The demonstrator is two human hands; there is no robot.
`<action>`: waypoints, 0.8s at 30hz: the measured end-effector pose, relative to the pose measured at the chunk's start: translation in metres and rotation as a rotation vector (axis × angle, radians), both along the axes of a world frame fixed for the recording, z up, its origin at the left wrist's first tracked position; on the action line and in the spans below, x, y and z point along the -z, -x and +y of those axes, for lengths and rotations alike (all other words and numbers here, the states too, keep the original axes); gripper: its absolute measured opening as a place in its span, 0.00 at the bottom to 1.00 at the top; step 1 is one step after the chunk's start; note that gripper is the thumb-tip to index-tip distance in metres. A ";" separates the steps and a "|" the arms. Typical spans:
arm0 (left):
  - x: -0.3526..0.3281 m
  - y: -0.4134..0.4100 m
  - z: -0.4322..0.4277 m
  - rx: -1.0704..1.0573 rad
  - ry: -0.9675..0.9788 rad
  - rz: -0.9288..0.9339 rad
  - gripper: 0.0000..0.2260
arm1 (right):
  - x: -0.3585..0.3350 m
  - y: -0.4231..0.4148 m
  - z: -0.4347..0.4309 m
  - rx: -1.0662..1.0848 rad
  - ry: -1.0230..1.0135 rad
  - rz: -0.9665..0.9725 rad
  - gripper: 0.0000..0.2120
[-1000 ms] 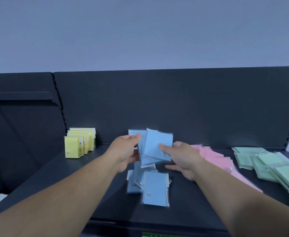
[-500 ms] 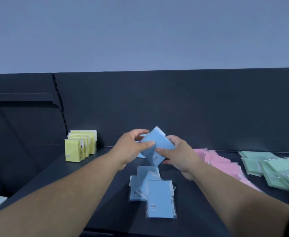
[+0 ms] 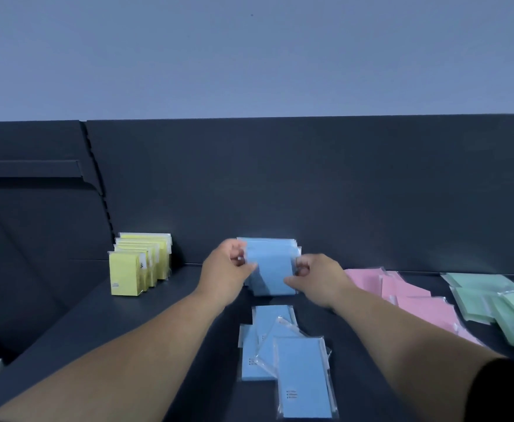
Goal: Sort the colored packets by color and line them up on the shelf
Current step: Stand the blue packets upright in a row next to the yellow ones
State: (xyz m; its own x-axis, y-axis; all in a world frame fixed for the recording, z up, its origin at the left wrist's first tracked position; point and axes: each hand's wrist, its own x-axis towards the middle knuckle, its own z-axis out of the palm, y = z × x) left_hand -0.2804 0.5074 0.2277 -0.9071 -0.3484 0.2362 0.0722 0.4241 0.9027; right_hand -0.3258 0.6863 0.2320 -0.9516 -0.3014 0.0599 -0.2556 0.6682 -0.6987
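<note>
A small stack of blue packets [image 3: 271,269] stands upright on the dark shelf [image 3: 158,324] near the back panel. My left hand [image 3: 227,272] pinches its left edge and my right hand [image 3: 316,280] pinches its right edge. Several more blue packets [image 3: 286,357] lie flat and overlapping on the shelf just in front of my hands. Yellow packets [image 3: 140,266] stand upright in a row at the left. Pink packets [image 3: 408,296] lie loose to the right, and green packets [image 3: 505,306] lie beyond them at the far right.
The shelf's dark back panel [image 3: 310,184] rises right behind the upright blue stack. A slotted upright [image 3: 97,184] and a neighbouring shelf bay stand at the left. Bare shelf shows between the yellow row and the blue stack.
The blue packets I held tilted in the air are now squared up and standing upright on the shelf, lower and nearer the back panel, with one hand on each side.
</note>
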 end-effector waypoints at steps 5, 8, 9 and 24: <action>0.024 0.006 -0.006 -0.054 0.133 -0.123 0.19 | 0.007 0.007 -0.001 0.102 0.008 -0.038 0.14; 0.024 0.009 -0.008 -0.108 0.188 -0.172 0.32 | 0.008 0.011 -0.003 0.144 0.049 -0.055 0.27; 0.024 0.010 -0.007 -0.097 0.217 -0.197 0.34 | 0.009 0.012 -0.005 0.133 0.026 -0.051 0.29; 0.018 -0.003 -0.008 -0.018 0.355 -0.216 0.33 | 0.007 0.008 -0.016 0.114 -0.196 0.069 0.34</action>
State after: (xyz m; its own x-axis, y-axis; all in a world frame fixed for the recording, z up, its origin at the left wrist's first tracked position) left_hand -0.2778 0.4993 0.2095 -0.9434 -0.2963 0.1491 -0.1138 0.7113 0.6936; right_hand -0.3336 0.6704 0.2252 -0.9759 -0.2041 0.0773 -0.2132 0.8167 -0.5363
